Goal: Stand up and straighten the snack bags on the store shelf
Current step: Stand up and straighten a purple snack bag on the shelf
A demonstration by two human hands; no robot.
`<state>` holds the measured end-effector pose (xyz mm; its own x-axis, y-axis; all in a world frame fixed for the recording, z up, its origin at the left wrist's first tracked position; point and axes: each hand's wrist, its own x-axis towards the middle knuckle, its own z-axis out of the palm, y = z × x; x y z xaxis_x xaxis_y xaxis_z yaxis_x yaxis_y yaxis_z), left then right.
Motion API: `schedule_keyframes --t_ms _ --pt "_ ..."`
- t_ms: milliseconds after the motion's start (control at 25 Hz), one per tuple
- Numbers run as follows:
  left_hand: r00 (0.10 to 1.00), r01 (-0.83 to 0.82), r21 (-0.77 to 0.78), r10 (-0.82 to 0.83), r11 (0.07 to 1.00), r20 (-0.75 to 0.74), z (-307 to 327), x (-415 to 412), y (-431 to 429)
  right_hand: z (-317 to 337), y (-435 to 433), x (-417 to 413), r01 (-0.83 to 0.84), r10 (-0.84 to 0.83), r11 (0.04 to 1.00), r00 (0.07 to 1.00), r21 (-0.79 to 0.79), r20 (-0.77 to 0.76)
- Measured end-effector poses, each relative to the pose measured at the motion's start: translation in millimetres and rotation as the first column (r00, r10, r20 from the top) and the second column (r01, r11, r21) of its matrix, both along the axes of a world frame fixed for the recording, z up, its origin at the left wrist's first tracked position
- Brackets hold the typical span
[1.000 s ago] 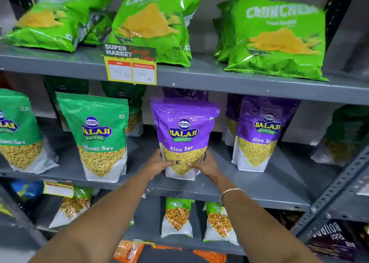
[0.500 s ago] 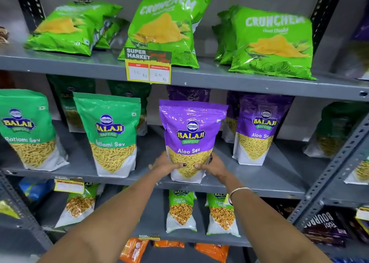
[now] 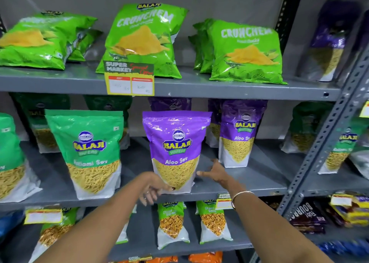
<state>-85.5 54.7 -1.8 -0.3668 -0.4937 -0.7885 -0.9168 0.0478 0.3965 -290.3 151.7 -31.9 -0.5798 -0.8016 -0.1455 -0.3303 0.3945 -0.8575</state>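
A purple Aloo Sev bag [image 3: 175,143] stands upright at the front of the middle shelf [image 3: 249,188]. My left hand [image 3: 152,188] hangs just below and left of its bottom corner, fingers spread, holding nothing. My right hand [image 3: 214,171] is open beside the bag's lower right edge, just off it. A second purple Aloo Sev bag [image 3: 239,135] stands to the right, a green Ratlami Sev bag [image 3: 89,153] to the left. On the top shelf, the left green Crunchem bags [image 3: 38,41] lie flat; two other Crunchem bags [image 3: 143,41] [image 3: 247,51] lean back.
A yellow price tag [image 3: 130,86] hangs from the top shelf's edge. Small chana bags [image 3: 172,224] stand on the lower shelf. A grey perforated upright [image 3: 323,143] runs along the right, with dark and yellow packets [image 3: 311,216] beyond it. More bags stand behind the front row.
Both hands have come off the purple Aloo Sev bag and opened; the left dropped below it, the right moved out to the side. The view has shifted upward and closer.
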Motion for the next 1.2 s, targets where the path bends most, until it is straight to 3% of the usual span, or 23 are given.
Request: schedule_keyframes --t_ms 80,160,240,360,520,640,760,1000,1200 --pt "0.988 0.156 0.073 -0.157 0.985 0.002 2.2 -23.3 10.3 2.3 13.2 -25.9 0.084 -0.083 0.996 0.995 0.016 -0.062" --pt "0.963 0.253 0.117 -0.237 0.960 -0.130 2.3 -59.3 28.6 5.2 29.5 -58.4 0.175 -0.174 0.984 0.981 0.003 -0.088" --pt "0.923 0.248 0.052 -0.220 0.967 -0.315 0.3 -99.3 44.2 8.2 43.7 -95.0 0.242 -0.243 0.970 0.966 -0.023 -0.091" --pt "0.836 -0.020 -0.122 -0.051 0.992 -0.546 -9.5 -169.3 52.3 5.5 55.4 -156.3 0.276 -0.279 0.958 0.960 -0.072 -0.029" --pt "0.681 -0.378 -0.164 0.154 0.911 -0.716 -15.2 -245.4 41.5 -3.9 45.9 -221.1 0.199 -0.188 0.972 0.977 -0.126 0.097" --pt "0.558 -0.531 -0.091 0.267 0.843 -0.785 -21.4 -277.1 29.2 -13.4 29.5 -241.3 0.061 0.000 0.980 0.953 -0.192 0.302" --pt "0.429 -0.585 0.030 0.341 0.810 -0.837 -28.2 -290.8 34.6 -17.8 18.4 -243.1 -0.026 0.129 0.960 0.925 -0.280 0.356" --pt "0.411 -0.623 -0.002 0.326 0.782 -0.851 -33.0 -282.5 59.3 -25.8 36.4 -246.9 -0.027 0.115 0.972 0.922 -0.235 0.369" --pt "0.469 -0.583 -0.034 0.302 0.812 -0.830 -38.9 -262.9 86.0 -19.5 67.7 -230.9 -0.083 0.151 0.970 0.942 -0.230 0.299"
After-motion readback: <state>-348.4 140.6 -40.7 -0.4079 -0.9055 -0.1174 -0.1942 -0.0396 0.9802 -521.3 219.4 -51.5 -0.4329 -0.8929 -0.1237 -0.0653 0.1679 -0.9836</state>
